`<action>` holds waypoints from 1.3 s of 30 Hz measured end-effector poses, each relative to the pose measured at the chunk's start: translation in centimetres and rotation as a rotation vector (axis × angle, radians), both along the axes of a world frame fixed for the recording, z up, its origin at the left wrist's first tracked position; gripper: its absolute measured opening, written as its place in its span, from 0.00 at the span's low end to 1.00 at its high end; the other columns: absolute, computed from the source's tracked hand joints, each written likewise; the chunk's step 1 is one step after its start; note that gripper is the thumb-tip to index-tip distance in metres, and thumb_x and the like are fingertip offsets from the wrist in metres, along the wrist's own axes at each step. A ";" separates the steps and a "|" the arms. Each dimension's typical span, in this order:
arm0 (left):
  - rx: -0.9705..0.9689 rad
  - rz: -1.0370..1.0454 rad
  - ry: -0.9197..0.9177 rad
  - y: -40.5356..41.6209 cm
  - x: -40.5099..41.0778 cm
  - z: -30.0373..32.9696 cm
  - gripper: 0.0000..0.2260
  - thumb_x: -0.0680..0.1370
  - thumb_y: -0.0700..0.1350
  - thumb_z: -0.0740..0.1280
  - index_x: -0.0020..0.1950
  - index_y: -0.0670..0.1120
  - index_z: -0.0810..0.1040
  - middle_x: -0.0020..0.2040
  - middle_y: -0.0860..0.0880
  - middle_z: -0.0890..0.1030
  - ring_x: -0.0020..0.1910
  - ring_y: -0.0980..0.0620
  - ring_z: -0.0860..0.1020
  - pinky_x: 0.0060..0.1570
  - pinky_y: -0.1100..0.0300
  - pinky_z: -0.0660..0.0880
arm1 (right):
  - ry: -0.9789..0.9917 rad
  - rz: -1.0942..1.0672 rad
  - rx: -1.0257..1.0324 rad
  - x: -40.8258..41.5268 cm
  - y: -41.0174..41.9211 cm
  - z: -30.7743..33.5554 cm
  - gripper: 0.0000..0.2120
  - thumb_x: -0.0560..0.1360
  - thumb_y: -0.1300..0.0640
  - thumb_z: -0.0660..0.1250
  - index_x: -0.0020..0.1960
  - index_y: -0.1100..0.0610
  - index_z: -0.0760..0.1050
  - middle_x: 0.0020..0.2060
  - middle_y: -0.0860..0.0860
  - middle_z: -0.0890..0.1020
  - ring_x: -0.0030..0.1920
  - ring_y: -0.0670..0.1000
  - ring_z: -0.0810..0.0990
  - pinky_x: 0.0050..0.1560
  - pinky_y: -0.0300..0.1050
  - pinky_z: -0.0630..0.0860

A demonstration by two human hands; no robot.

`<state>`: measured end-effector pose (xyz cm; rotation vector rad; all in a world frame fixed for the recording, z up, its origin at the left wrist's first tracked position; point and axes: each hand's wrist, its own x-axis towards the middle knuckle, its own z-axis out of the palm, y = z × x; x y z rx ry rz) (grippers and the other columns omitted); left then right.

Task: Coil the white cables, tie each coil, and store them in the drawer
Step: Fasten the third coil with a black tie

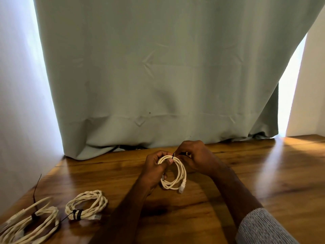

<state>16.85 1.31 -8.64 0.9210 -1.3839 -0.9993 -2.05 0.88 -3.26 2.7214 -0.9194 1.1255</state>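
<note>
Fingers (pixel 169 161) round upright white coil (pixel 175 175) — connector (pixel 182 187) downward

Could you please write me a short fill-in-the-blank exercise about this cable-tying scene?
1. Both hands hold a white cable coil above the wooden ____.
2. The right hand pinches a thin ____ tie at the coil's top.
3. ____ other coils, the nearer coil and the far-left coil, lie left of the left hand.

Missing words: table; black; Two
</note>
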 end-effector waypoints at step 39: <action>0.012 -0.014 -0.002 0.1 0.2 -0.1 0.04 0.78 0.38 0.70 0.51 0.43 0.82 0.43 0.42 0.84 0.27 0.54 0.75 0.27 0.60 0.70 | 0.004 -0.049 0.045 0.1 0.2 0.2 0.06 0.76 0.62 0.72 0.52 0.57 0.85 0.45 0.51 0.87 0.42 0.46 0.83 0.43 0.43 0.81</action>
